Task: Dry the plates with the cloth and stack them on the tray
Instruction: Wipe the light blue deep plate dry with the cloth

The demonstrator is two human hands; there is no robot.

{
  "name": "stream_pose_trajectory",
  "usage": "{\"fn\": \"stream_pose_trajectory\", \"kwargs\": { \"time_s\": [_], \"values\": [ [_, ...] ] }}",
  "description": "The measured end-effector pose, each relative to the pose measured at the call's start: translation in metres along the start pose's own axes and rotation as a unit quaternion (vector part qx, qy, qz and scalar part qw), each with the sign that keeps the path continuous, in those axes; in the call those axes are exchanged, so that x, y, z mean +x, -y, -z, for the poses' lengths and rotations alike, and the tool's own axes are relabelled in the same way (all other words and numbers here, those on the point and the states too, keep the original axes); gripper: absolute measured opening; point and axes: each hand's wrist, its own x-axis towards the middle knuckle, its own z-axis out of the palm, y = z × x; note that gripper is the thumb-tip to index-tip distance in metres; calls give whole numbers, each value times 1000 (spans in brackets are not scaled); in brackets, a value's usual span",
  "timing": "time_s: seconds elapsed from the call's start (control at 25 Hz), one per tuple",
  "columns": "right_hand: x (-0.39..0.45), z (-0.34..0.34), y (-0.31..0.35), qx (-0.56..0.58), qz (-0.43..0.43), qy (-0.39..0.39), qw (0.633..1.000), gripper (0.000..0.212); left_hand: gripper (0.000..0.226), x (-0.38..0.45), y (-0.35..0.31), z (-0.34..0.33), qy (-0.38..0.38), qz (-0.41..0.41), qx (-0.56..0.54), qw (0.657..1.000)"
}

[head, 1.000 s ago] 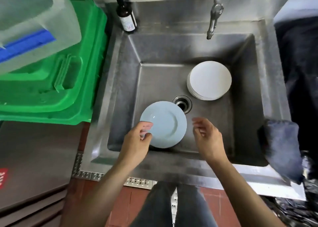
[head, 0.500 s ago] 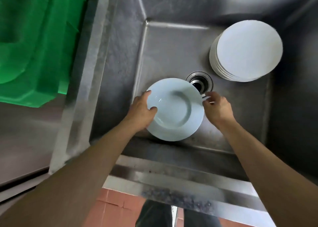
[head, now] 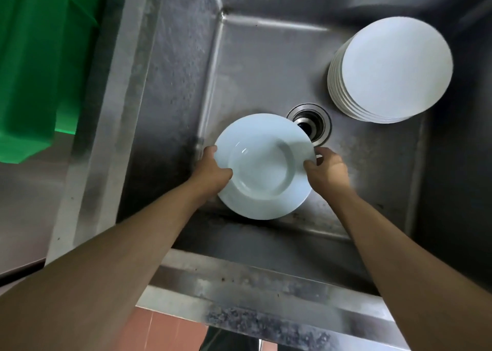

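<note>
A pale blue deep plate (head: 263, 169) sits face up low in the steel sink (head: 170, 90), just in front of the drain. My left hand (head: 213, 173) grips its left rim, thumb on top. My right hand (head: 326, 171) pinches the right rim. A stack of several white plates (head: 391, 68) lies upside down at the sink's back right. No cloth or tray is in view.
The drain (head: 312, 124) lies right behind the held plate. A green plastic crate (head: 37, 66) sits left of the sink on the counter. The sink's front rim (head: 266, 300) runs below my forearms, with red floor tiles (head: 159, 332) under it.
The view has dropped closer over the sink, so the tap, bottle and dark cloth left the frame. My right hand, free a second ago, now holds the plate's right rim.
</note>
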Motion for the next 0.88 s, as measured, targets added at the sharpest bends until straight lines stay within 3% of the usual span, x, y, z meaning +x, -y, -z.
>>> {"fn": "stream_pose_trajectory", "kwargs": {
  "time_s": [0.4,0.56,0.88],
  "values": [
    [-8,38,-1,76,-40,-69,994,27,67,-16,-22,10,-60,-93,-39,993],
    [-19,62,-2,112,-43,-40,992,37,65,-24,-36,15,-90,-93,-50,990],
    [-32,80,-1,230,-178,32,956,28,55,-32,-78,18,-76,-21,-164,983]
  ]
}}
